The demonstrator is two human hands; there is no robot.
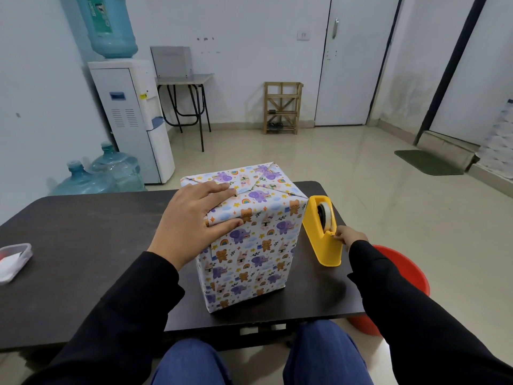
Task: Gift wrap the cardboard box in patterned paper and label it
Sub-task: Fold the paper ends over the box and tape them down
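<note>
One dark table (83,245) carries everything in play. Near its front edge, toward the right half, the wrapped box (249,259) stands upright on its end, already covered in animal-patterned paper, with the top flaps folded over into a seam.

It is likely a light, hollow carton. The walls should be stiff enough to press on, but the paper skin is thin, a little slick, and easy to crease or tear at the corners. It is best steadied with a flat palm on the top face or held by two opposite side walls. It should not be held by the loose flap edges.

Just beside the box on the right stands one yellow tape dispenser (329,252), loaded with one tape roll (326,215).

The left hand (194,218) lies spread over the top near corner of the box. Its fingers are straight and press the folded flap down, and the thumb lies on the front face. The right hand (348,237) has its fingertips pinched together at the dispenser's cutter end. Whether tape is between them is too small to tell.

There is also one clear plastic container (14,262) at the table's left edge and one red bucket (402,276) on the floor to the right. No label is visible yet.
</note>
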